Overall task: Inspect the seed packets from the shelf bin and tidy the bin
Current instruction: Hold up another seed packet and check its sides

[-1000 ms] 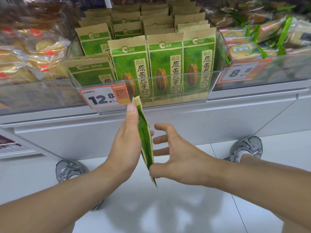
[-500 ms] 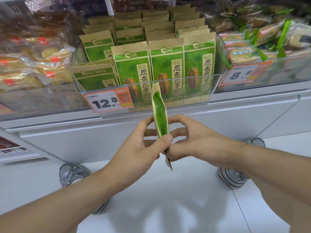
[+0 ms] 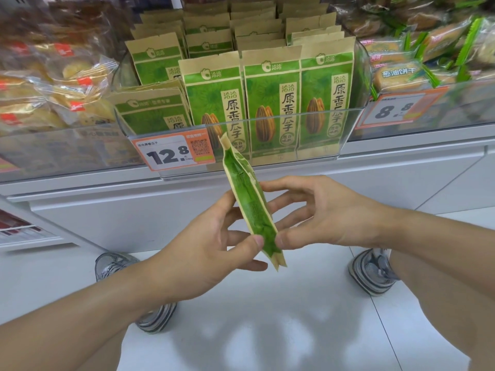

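1. Compared with a second ago, both hands are sitting higher and closer together, and the right hand (image 3: 318, 212), then spread apart from the packet, is now pinching it.
2. Between the palms, the green sunflower seed packet (image 3: 250, 203) is standing edge-on and tilted, its top leaning away toward the 12.8 price tag (image 3: 174, 152).
3. Thumb and fingers of the left hand (image 3: 214, 245) are gripping the lower half; the right is clamping the opposite face, other fingers loosely spread.
4. Inspection is looking mid-way: one packet is out.
5. Beyond the fingertips, the clear shelf bin (image 3: 334, 113) is still waiting; slumped packets (image 3: 152, 108) at its left are needing straightening.
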`<state>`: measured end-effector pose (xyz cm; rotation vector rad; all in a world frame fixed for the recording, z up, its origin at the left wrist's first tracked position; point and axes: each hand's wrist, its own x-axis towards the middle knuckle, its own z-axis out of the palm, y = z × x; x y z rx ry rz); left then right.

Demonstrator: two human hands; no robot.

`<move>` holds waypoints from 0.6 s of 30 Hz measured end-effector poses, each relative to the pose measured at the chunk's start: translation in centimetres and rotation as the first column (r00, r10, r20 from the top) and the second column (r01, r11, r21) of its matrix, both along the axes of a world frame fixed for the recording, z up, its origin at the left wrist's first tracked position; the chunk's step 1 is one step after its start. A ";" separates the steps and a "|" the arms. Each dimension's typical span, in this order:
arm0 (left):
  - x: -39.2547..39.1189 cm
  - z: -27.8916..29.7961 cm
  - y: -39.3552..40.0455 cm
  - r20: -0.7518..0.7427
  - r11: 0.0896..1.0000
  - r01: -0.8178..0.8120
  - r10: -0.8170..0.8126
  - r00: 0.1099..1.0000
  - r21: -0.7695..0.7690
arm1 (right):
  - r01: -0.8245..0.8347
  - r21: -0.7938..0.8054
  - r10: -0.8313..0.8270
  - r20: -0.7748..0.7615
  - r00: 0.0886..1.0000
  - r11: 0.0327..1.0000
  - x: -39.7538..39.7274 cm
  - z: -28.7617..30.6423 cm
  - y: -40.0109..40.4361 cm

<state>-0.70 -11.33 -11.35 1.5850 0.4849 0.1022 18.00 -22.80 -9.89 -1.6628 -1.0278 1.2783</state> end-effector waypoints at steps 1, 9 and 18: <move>0.0 0.0 0.0 0.009 1.000 0.008 -0.008 1.000 -0.004 | -0.004 0.002 0.004 0.006 1.000 1.000 0.1 0.0 0.1; -0.2 -0.8 0.5 0.028 0.999 0.050 -0.050 0.998 0.004 | -0.040 -0.006 0.040 0.068 0.997 0.999 0.3 -0.1 0.3; 0.4 -0.4 0.3 0.070 0.980 -0.115 0.128 0.989 -0.162 | -0.057 -0.017 0.059 0.249 0.967 0.998 -0.3 -0.1 0.2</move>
